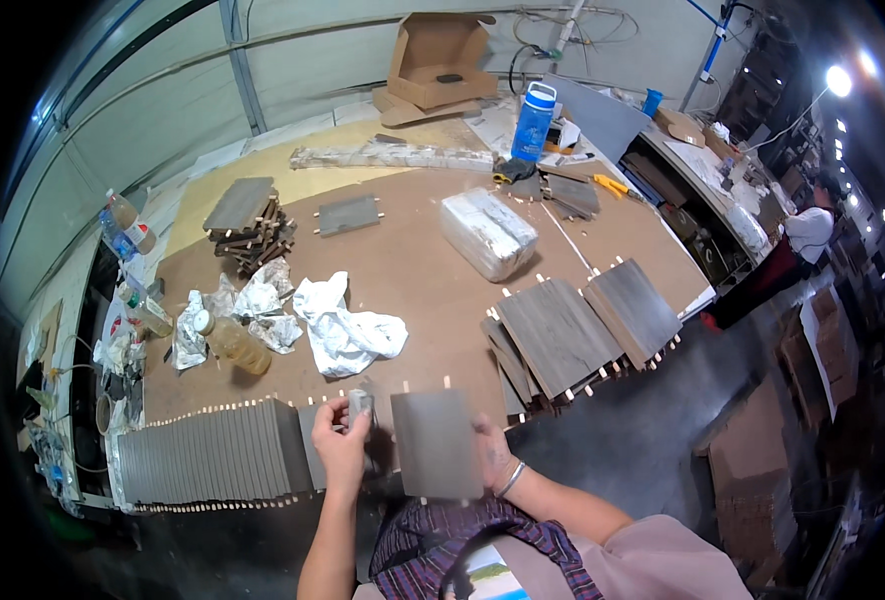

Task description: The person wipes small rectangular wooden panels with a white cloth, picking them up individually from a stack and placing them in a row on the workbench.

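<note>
l hand [341,432] pinches block [361,403], r hand [493,452] grips board [435,443]; board row [208,455] l, rag [348,328] ahead, stacks [565,335] r, room on worktop [448,335] btwn.

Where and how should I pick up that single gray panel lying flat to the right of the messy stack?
Probably hold the panel by its near and far edges, coming from above, slightly from the right. It lies flat, light pegs stick out of its left and right edges, and the stack stands on its left.
</note>
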{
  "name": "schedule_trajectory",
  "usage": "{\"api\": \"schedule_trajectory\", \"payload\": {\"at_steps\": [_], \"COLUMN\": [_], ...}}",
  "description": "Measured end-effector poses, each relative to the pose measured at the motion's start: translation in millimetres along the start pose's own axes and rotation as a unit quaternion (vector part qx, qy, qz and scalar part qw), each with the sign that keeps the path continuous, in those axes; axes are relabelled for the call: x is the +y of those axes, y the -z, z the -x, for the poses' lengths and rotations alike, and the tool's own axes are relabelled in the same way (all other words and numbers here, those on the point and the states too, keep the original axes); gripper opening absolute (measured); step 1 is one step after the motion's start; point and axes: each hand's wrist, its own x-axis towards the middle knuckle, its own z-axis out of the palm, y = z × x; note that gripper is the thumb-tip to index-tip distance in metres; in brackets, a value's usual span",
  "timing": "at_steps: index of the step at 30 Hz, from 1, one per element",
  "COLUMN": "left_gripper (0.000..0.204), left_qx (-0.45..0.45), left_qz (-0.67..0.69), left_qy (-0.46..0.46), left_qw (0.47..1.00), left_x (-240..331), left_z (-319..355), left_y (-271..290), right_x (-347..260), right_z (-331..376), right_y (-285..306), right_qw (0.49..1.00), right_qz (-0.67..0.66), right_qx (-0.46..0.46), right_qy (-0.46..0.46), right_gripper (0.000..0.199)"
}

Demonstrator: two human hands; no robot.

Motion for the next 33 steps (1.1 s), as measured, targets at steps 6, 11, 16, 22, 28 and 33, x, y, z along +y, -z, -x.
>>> {"api": "schedule_trajectory", "payload": {"at_steps": [6, 11, 16, 22, 28, 33], "left_gripper": [0.033, 0.034, 0.031, 0.032, 0.032, 0.034], "left_qx": [-0.208, -0.266, -0.291, -0.307, -0.193, -0.18], "left_qz": [-0.099, -0.176, -0.181, -0.157, -0.169, 0.112], "left_qy": [-0.223, -0.315, -0.211, -0.307, -0.266, -0.02], "left_qw": [0.947, 0.894, 0.915, 0.887, 0.929, 0.977], "left_x": [44, 63, 73, 89, 74, 56], "left_z": [59, 56, 23, 23, -25, -19], "left_y": [2, 34, 43, 40, 38, 50], "right_x": [-12, -19, -31, -29, -6, -2], "right_z": [-16, -17, -20, -19, -16, -4], "right_y": [-29, -51, -52, -71, -74, -88], "right_qw": [0.982, 0.938, 0.955, 0.946, 0.942, 0.926], "right_qz": [0.036, 0.177, 0.212, 0.268, 0.304, 0.22], "right_qx": [0.184, 0.297, 0.196, 0.157, 0.13, 0.224], "right_qy": [0.024, 0.029, 0.061, 0.089, 0.051, 0.21], "right_gripper": [0.055, 0.044, 0.045, 0.045, 0.044, 0.032]}}
